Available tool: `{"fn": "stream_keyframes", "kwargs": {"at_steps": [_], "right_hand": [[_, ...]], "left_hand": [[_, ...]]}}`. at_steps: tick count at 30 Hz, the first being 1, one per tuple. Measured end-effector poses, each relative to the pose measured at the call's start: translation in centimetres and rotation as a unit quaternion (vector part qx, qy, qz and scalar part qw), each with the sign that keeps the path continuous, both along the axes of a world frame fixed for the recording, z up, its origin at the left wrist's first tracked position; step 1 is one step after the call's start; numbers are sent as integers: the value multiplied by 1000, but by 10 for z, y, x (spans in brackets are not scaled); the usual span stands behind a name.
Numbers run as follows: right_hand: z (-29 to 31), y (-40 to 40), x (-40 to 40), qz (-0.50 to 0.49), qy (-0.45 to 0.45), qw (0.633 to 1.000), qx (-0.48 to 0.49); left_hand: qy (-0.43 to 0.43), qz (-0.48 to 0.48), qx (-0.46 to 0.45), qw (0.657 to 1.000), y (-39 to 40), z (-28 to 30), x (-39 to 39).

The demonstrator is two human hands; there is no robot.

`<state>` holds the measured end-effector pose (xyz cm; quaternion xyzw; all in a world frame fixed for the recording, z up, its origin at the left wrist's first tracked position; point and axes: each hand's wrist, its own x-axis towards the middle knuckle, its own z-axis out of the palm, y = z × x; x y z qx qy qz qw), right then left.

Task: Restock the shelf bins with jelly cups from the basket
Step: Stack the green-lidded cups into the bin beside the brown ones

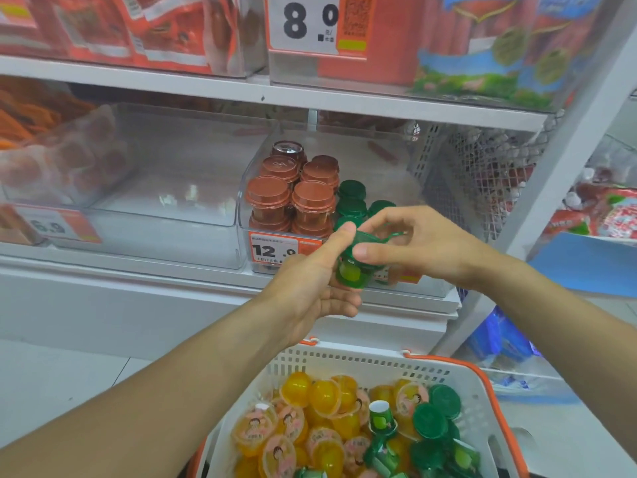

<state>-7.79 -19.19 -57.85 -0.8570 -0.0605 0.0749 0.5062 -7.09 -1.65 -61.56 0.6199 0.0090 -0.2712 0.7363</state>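
One green jelly cup is held by both hands in front of the clear shelf bin, at the bin's front lip, above the basket. The left hand is closed around the cup from the left and below, thumb pressed up along its lid edge. The right hand is pinched on the lid from the right, thumb on the near side, fingers curled over the top. The cup is upright or slightly tilted; exact tilt cannot be told.

Bin contents: brown-lidded cups stacked at left in several columns, green-lidded cups stacked just to their right. A price tag marked 12 is fixed to the bin front, partly covered by the left hand. The neighbouring bin to the left is seen with no cups in it.

The white basket with orange trim is seen near, lower right. It is loaded with yellow jelly cups at left and green cups at right, loosely piled.
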Motion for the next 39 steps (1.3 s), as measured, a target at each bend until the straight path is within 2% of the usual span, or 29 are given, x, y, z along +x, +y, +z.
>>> {"fn": "stream_keyframes", "kwargs": {"at_steps": [4, 9, 13, 17, 19, 21, 25, 34, 39], "right_hand": [[1, -8, 7, -13, -47, 999, -14], [3, -10, 11, -1, -146, 979, -140], [5, -8, 15, -16, -154, 986, -59], [11, -25, 43, -120, -181, 976, -23], [10, -40, 68, -181, -187, 962, -85], [6, -49, 97, -207, -178, 944, -184], [-4, -60, 155, -185, -111, 907, -361], [-37, -72, 192, -163, -37, 906, -390], [-47, -71, 196, -174, -24, 920, -350]], "left_hand": [[9, 6, -35, 999, 1, -1, 3], [10, 35, -80, 996, -1, 1, 4], [1, 49, -91, 995, -4, 2, 6], [30, 61, -44, 997, -3, 1, 14], [26, 63, 7, 998, -2, -3, 17], [24, 72, 28, 997, -1, -6, 20], [26, 77, 53, 995, 0, -12, 26], [12, 72, 76, 994, 4, -21, 34], [1, 83, 83, 993, 1, -23, 33]]}}
